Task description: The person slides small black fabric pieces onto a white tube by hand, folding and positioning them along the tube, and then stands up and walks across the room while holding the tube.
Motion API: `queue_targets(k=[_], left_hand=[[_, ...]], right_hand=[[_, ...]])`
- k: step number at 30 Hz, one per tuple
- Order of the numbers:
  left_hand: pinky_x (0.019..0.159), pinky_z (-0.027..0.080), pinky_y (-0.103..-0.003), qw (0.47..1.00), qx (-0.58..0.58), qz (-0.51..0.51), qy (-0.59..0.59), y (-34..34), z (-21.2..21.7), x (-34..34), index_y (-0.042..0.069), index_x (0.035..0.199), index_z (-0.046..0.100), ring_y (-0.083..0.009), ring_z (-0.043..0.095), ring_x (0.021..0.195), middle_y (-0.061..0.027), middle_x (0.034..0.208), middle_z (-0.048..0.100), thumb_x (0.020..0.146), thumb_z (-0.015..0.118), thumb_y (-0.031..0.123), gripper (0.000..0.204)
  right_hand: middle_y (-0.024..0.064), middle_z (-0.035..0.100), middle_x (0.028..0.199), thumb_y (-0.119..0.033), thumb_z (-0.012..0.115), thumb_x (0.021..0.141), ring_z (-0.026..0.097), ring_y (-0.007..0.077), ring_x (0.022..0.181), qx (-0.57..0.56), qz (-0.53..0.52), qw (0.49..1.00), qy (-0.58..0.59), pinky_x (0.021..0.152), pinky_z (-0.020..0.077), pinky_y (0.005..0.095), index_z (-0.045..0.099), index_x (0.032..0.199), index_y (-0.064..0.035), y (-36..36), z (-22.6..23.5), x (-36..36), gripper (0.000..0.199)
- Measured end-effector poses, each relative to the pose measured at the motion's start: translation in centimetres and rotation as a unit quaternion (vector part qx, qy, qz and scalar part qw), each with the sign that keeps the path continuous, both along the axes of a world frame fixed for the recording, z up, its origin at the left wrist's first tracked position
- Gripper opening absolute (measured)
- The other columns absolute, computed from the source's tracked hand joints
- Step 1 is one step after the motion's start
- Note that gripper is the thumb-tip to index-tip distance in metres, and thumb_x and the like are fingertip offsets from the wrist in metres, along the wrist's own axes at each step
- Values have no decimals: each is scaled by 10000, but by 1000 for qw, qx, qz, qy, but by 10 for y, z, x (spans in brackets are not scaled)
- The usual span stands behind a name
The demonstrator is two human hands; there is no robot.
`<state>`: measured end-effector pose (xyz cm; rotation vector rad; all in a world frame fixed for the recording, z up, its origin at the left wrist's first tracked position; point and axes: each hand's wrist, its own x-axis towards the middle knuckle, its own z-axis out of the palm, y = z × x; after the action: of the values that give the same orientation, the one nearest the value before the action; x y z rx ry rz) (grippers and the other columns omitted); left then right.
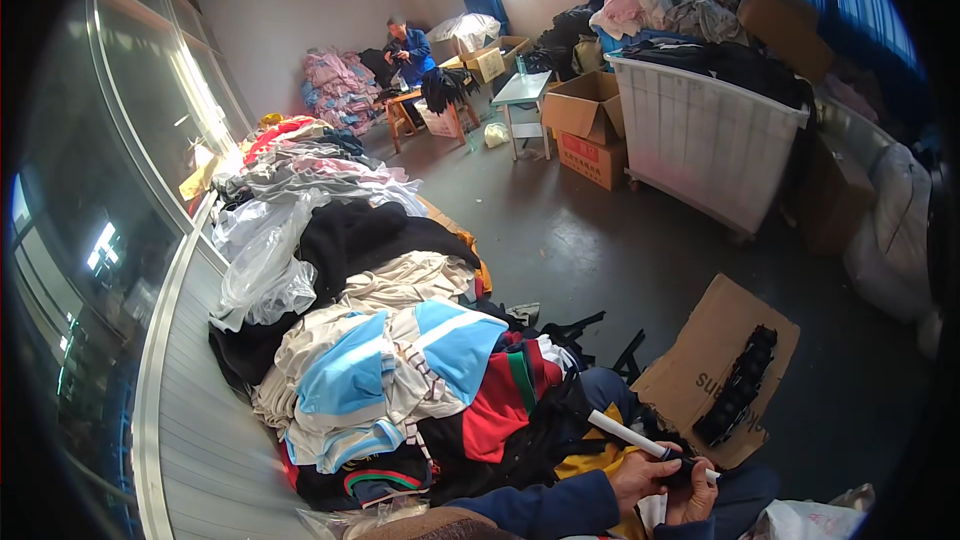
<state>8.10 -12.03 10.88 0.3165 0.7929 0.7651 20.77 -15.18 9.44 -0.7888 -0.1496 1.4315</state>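
At the lower right, my left hand (638, 480) is closed around a slim white tube (625, 432), which slants up and to the left. Close beside it, my right hand (692, 502) has its fingers bent around a small black fabric piece (682, 472) at the tube's lower end. The white tip of the tube pokes out past the right fingers. Exactly how the black piece sits on the tube is partly hidden by my fingers. On a flat cardboard sheet (665, 385) to the right lies a row of similar black rolled pieces (738, 385).
A long heap of clothes (400, 360) runs along the left wall. A big white wheeled bin (700, 135) piled with garments stands at the right, near an open carton (585, 105) and a small table (522, 90). Far back, another person (412, 52) stands beside a wooden bench.
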Motion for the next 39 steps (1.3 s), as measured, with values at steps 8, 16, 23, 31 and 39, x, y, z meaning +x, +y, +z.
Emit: queue_targets(k=[8,16,23,31,39], left_hand=[[523,379,-203,997,-62,-4,-40,-2,4,6,156,941,518,-44,513,745,50,839,533,809,641,266,211],[479,365,-182,999,5,31,22,-1,-2,5,137,1013,531,-45,499,702,37,834,542,814,635,261,257],[502,379,-189,1000,-12,-13,-7,-4,3,5,134,1010,527,-43,498,741,29,870,539,821,628,217,230],[568,391,-215,997,1,73,-13,6,0,-1,120,1018,527,-73,499,769,14,888,535,817,631,198,239],[488,361,-205,1000,3,10,-2,-5,6,5,108,1023,524,-64,487,706,17,860,521,821,625,179,237]], right_hand=[[69,588,905,-104,660,772,582,196,845,36,-1,991,-129,737,497,323,536,948,-66,0,-13,5,219],[104,587,922,-128,636,798,591,210,818,-6,57,998,-18,714,513,312,533,983,-56,0,4,-2,223],[92,585,959,-26,641,765,573,213,889,29,4,995,-97,801,485,356,524,1052,-58,-3,-18,3,312],[67,549,1004,18,645,740,566,209,908,68,-7,995,-74,820,482,361,494,1077,-67,3,-3,5,379],[61,591,843,-102,674,762,585,170,796,16,-13,997,-74,720,504,299,550,966,-63,-1,-3,2,241]])
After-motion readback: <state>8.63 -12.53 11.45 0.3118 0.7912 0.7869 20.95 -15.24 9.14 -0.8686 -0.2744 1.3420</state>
